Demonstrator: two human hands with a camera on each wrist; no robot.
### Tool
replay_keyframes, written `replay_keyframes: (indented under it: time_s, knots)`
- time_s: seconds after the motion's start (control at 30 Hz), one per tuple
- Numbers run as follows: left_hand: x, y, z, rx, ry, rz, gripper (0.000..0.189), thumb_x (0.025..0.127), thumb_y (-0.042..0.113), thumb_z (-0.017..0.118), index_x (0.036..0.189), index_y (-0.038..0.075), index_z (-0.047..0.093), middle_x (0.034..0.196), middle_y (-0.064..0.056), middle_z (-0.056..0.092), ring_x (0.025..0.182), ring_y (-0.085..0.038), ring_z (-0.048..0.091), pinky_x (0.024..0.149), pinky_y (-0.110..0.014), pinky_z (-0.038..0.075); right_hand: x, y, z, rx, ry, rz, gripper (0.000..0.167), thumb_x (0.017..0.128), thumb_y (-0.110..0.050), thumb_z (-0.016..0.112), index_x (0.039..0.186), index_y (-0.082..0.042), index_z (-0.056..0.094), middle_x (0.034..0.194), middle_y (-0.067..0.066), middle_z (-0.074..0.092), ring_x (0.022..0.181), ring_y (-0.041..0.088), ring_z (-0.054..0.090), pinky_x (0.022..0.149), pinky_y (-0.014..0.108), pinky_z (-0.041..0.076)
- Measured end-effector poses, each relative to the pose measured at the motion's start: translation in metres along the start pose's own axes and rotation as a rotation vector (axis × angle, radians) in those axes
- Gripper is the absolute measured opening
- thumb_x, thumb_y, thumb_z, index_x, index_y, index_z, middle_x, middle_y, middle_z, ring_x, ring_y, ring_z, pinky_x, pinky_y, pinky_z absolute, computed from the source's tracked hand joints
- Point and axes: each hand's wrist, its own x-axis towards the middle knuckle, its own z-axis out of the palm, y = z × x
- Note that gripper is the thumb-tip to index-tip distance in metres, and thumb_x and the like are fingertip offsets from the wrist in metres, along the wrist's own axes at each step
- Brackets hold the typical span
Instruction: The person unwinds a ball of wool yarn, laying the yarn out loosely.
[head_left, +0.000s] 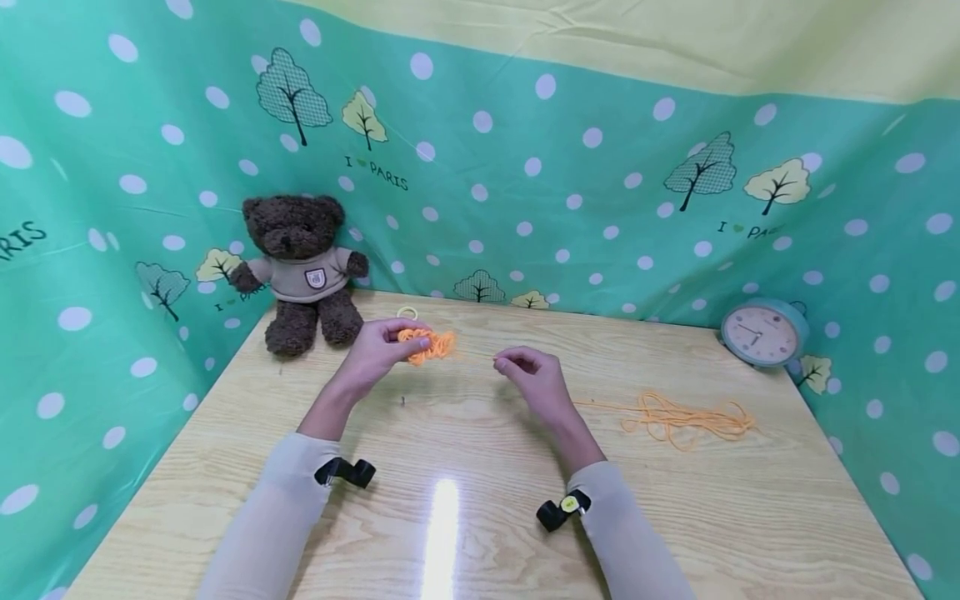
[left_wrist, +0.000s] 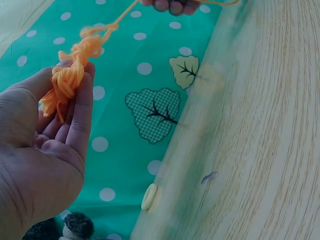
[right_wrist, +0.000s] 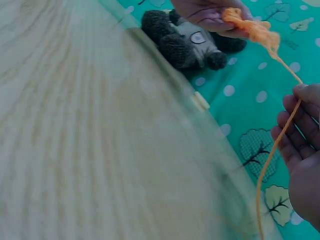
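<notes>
My left hand pinches a bunched, looped piece of orange yarn between thumb and fingers, above the table. From its loose end a single strand stretches across to my right hand. The right thumb and forefinger pinch that strand, while the other fingers curve loosely beside it. Past the right hand the strand droops down and leads to a loose, tangled heap of the same yarn on the table at the right.
A brown teddy bear in a beige top sits at the back left. A pale yellow ring lies near the table's back edge. At the back right stands a blue alarm clock. Polka-dot green cloth hangs behind the wooden table.
</notes>
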Motion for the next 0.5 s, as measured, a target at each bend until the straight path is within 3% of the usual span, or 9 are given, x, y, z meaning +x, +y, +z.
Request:
replay_keyframes:
  time_s: [0.07,0.27,0.5]
  knots:
    - [0.0,0.0,0.0,-0.004,0.0,-0.003,0.038,0.095,0.021,0.077,0.125,-0.002,0.07,0.097,0.007,0.074,0.082,-0.006,0.068,0.075,-0.022,0.06,0.0,-0.004,-0.007,0.012,0.023,-0.012,0.032,0.098,-0.032,0.073,0.112,-0.004,0.075,0.105,0.004,0.075,0.097,0.015,0.069,0.089,0.041,0.058]
    - [-0.001,-0.001,-0.001,-0.009,0.0,-0.002,0.038,0.095,0.02,0.077,0.125,-0.003,0.07,0.098,0.007,0.074,0.081,-0.006,0.068,0.075,-0.022,0.06,0.0,-0.011,-0.027,0.051,0.084,-0.043,0.032,0.097,-0.031,0.074,0.11,-0.001,0.074,0.097,-0.004,0.075,0.094,0.012,0.07,0.09,0.034,0.059]
    - [0.001,-0.002,-0.002,0.0,0.005,0.018,0.036,0.094,0.023,0.078,0.121,0.0,0.072,0.097,0.006,0.075,0.082,-0.006,0.069,0.075,-0.023,0.06,-0.001,-0.017,-0.042,0.073,0.12,-0.07,0.031,0.099,-0.024,0.072,0.112,0.003,0.073,0.094,-0.008,0.075,0.093,0.01,0.07,0.093,0.038,0.059]
